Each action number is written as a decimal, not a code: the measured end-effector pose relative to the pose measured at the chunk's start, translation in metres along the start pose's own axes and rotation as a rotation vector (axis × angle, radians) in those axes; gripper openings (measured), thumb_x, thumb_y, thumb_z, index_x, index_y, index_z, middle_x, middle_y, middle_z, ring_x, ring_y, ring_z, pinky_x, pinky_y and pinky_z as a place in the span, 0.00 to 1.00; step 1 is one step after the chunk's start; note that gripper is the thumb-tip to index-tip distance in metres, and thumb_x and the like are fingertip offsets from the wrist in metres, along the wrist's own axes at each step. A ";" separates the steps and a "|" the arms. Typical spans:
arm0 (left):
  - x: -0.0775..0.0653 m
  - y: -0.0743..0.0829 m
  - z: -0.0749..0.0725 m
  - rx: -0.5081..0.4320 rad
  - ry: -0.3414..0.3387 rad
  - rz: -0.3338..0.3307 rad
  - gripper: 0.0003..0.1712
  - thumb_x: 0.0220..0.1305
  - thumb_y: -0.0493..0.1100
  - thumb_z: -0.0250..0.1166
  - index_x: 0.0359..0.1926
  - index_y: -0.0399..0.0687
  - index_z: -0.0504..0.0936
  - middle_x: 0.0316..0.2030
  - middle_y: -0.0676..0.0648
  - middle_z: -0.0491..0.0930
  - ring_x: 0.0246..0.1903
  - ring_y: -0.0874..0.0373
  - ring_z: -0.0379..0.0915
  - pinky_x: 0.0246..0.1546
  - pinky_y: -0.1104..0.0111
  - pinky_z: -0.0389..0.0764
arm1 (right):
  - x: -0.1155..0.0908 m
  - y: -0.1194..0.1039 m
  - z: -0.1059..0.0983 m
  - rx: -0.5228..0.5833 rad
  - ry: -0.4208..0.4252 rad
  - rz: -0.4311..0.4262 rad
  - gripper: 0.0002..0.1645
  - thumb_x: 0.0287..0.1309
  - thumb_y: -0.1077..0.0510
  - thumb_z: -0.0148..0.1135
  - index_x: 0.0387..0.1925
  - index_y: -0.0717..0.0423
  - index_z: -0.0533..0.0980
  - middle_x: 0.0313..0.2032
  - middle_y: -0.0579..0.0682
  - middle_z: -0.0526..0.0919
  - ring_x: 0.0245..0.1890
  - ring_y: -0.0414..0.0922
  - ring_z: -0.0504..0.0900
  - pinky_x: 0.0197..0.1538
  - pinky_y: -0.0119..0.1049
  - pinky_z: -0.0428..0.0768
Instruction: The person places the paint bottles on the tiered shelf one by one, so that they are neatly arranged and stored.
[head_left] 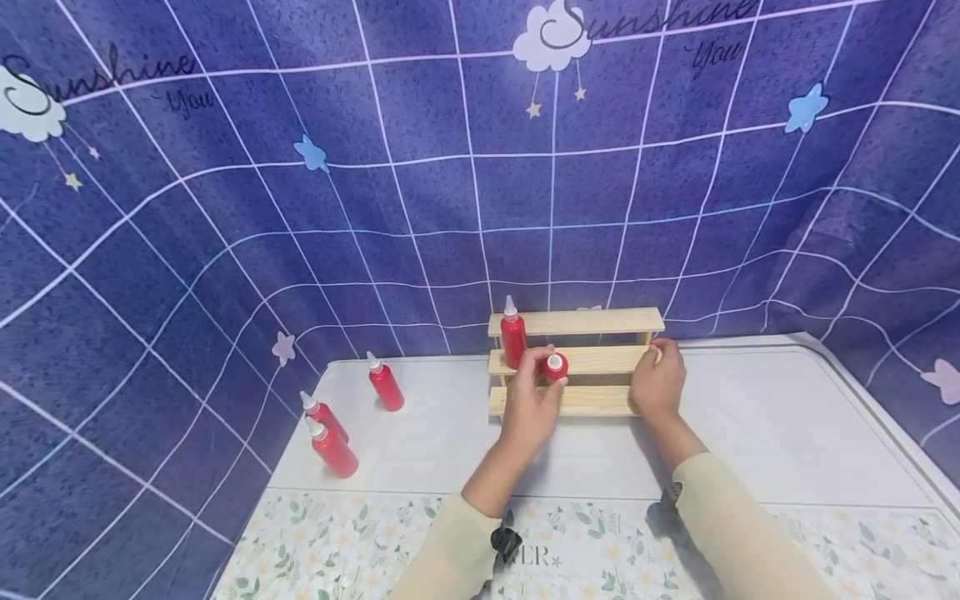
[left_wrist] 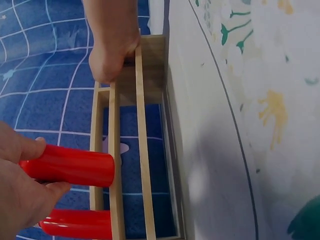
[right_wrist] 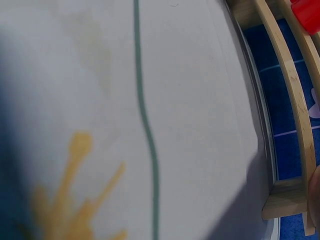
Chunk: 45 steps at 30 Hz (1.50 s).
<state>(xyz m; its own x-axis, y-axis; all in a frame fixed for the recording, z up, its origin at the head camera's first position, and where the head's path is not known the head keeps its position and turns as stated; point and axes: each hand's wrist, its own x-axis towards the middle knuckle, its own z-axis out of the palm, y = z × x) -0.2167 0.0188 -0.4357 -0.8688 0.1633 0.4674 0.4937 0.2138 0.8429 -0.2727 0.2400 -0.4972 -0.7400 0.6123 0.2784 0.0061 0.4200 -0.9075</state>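
A three-step wooden rack (head_left: 592,321) stands against the blue backdrop. One red squeeze bottle (head_left: 513,340) with a white nozzle is upright at the left of its middle step. Beside it, my left hand (head_left: 531,400) grips a second red bottle (head_left: 557,367) between thumb and fingers. In the left wrist view, that held bottle (left_wrist: 75,166) has its base at the middle board; whether its weight rests there I cannot tell. My right hand (head_left: 660,379) holds the rack's right end; only a sliver of it (right_wrist: 314,200) shows in the right wrist view.
Three more red bottles stand on the left of the white table: one bottle (head_left: 386,387) further back, and a pair with the front bottle (head_left: 335,450) partly covering the rear one (head_left: 330,419). A flower-patterned mat (head_left: 337,542) covers the near side.
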 end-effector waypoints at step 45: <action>0.028 -0.012 0.020 0.361 -0.035 0.016 0.38 0.76 0.38 0.63 0.80 0.51 0.58 0.65 0.41 0.79 0.64 0.47 0.81 0.67 0.54 0.83 | -0.002 -0.004 -0.002 -0.018 -0.019 0.014 0.23 0.80 0.56 0.41 0.60 0.68 0.73 0.58 0.73 0.78 0.65 0.70 0.75 0.72 0.63 0.70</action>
<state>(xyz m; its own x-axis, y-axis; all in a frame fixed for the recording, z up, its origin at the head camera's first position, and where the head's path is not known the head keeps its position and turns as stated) -0.2462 0.0398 -0.4382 -0.8621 0.2012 0.4650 0.4943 0.5359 0.6844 -0.2705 0.2385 -0.4937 -0.7523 0.6057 0.2592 0.0288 0.4233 -0.9055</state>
